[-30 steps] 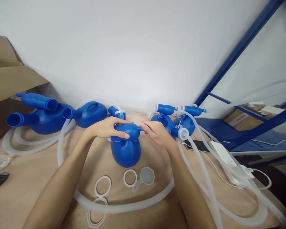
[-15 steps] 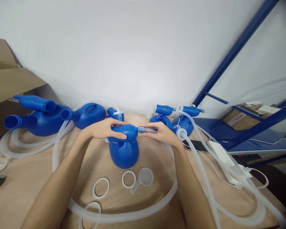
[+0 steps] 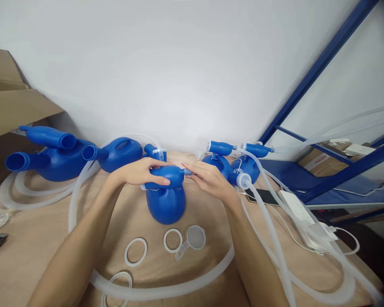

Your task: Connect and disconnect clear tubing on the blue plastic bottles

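My left hand [image 3: 137, 171] is wrapped round a blue plastic funnel-shaped piece [image 3: 172, 172], thumb in front and fingers behind. The piece lies sideways over a round blue bottle [image 3: 166, 207] that rests on the table. At the right end of the piece, a clear tube end [image 3: 187, 172] sits on its narrow spout. The fingers of my right hand [image 3: 209, 177] are pinched together on this tube end and cover most of it. In front of the bottle lie a white ring [image 3: 136, 239], a second white ring [image 3: 165, 241] and a translucent cap with a tab [image 3: 196, 237].
More blue bottles [image 3: 62, 164] stand at the left beside a cardboard box [image 3: 16, 106]. Two blue bottles with funnel pieces [image 3: 220, 148] stand at the right. Long translucent hoses [image 3: 166, 291] loop over the table. A power strip [image 3: 299, 213], a phone [image 3: 265, 196] and a blue shelf frame [image 3: 320, 64] are on the right.
My right hand has shifted slightly left and turned, its fingers now closer together at the spout. My left hand keeps its hold on the blue piece.
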Demonstrator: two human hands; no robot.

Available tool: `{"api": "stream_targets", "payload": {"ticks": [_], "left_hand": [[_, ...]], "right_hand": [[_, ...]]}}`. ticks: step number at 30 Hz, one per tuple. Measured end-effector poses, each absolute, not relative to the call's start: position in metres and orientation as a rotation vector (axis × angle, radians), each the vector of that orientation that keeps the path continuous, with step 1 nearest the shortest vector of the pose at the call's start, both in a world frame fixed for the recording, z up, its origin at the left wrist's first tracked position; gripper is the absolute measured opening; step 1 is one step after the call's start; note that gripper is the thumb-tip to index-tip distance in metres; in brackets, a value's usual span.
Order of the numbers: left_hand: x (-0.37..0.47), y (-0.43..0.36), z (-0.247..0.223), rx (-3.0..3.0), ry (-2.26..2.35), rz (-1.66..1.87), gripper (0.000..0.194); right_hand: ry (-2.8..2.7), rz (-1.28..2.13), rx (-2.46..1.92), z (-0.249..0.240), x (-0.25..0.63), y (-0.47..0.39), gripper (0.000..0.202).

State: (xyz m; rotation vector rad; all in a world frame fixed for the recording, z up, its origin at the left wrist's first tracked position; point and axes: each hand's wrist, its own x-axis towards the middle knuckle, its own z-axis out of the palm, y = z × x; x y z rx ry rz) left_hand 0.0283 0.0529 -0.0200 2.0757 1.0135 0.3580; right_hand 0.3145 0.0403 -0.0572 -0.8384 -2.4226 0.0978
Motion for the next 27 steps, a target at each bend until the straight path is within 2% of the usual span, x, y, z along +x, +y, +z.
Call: {"api": "stream_targets", "payload": {"ticks": [5,13,15,18,27], "left_hand": [[0.026,0.053,-0.021,2.078,1.031,0.355,0.077],[0.025,0.054,-0.021,2.085,1.027,0.358,0.076],[0.025,0.054,-0.020,2.077,1.036,0.346,0.078],[0.024,0.054,-0.019,2.069,1.053,0.330,0.080],[0.023,0.055,-0.022,2.049,1.047,0.348,0.080]], "right_hand": [[-2.423,0.009,-0.899,-0.053,0.309,0.033,0.052],[-2.114,0.590,-1.009,-0.047,0.315,0.031,0.052],[-2.065,0.708,-1.015,-0.047,0.318,0.034,0.045],[-2.055,0.764,-0.984,-0.047,0.322,0.038,0.031],[-1.989,0.838,-0.909,-0.058,0.325,0.046,0.037]]}}
